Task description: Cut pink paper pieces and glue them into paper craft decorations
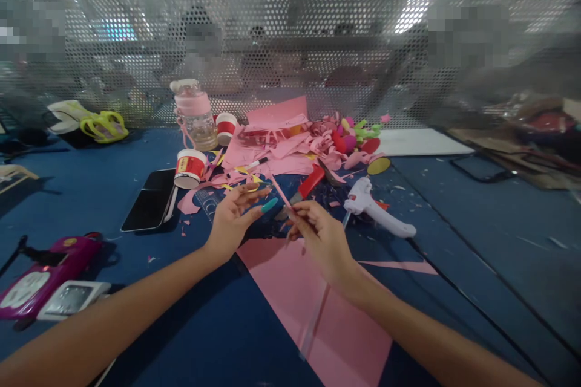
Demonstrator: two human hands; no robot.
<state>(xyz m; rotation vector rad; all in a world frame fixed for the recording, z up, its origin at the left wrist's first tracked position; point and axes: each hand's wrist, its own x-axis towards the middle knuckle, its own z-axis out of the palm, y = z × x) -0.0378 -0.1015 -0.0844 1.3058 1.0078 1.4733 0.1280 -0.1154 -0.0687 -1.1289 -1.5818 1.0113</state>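
My right hand point(322, 242) pinches a thin strip of pink paper point(280, 188) between thumb and fingers, above the tabletop. To its left, my left hand point(236, 217) has its fingers spread and the thumb, with a long teal nail, pointing towards the strip; it holds nothing I can see. Below both hands lies a large sheet of pink paper point(281, 281). A translucent stick point(314, 326) rests across that sheet, partly hidden by my right hand. A red-handled tool point(312, 181) lies just beyond my right hand, its lower part partly covered.
A white glue gun point(381, 211) with a black cord lies right. Pink paper scraps point(290, 145) are heaped at the back beside paper cups point(189, 168) and a bottle point(195, 118). A phone point(152, 201) and purple toy scooter point(54, 269) are left. A perforated metal screen point(290, 66) stands behind.
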